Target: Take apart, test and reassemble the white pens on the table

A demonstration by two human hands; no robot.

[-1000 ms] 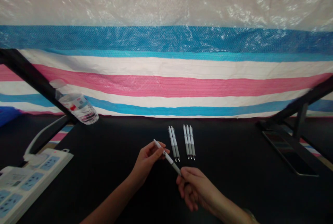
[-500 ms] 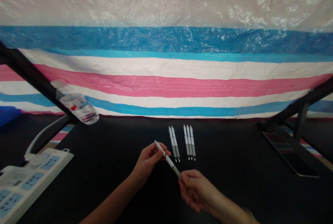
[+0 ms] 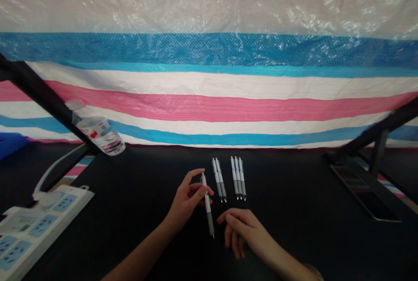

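Note:
A white and grey click pen (image 3: 209,213) is held by my left hand (image 3: 187,198), between thumb and fingers near its upper part. Its tip points down toward me, and my left index finger is stretched to the push button at the top. My right hand (image 3: 240,228) is just right of the pen, apart from it, fingers loosely bent and holding nothing. Beyond the hands, a pair of matching pens (image 3: 219,181) lies side by side on the black table (image 3: 287,237). To their right rests a group of three more pens (image 3: 238,178), tips toward me.
A white power strip (image 3: 48,220) with a plugged-in cable lies at the left. Behind it a clear plastic bottle (image 3: 104,137) leans tilted near a black bar. A dark phone (image 3: 364,194) lies at the right. A striped plastic sheet (image 3: 209,106) hangs behind the table.
My right hand has let go of the pen's lower end and moved slightly away. The pen has turned steeper in my left hand, whose index finger has lifted to its top.

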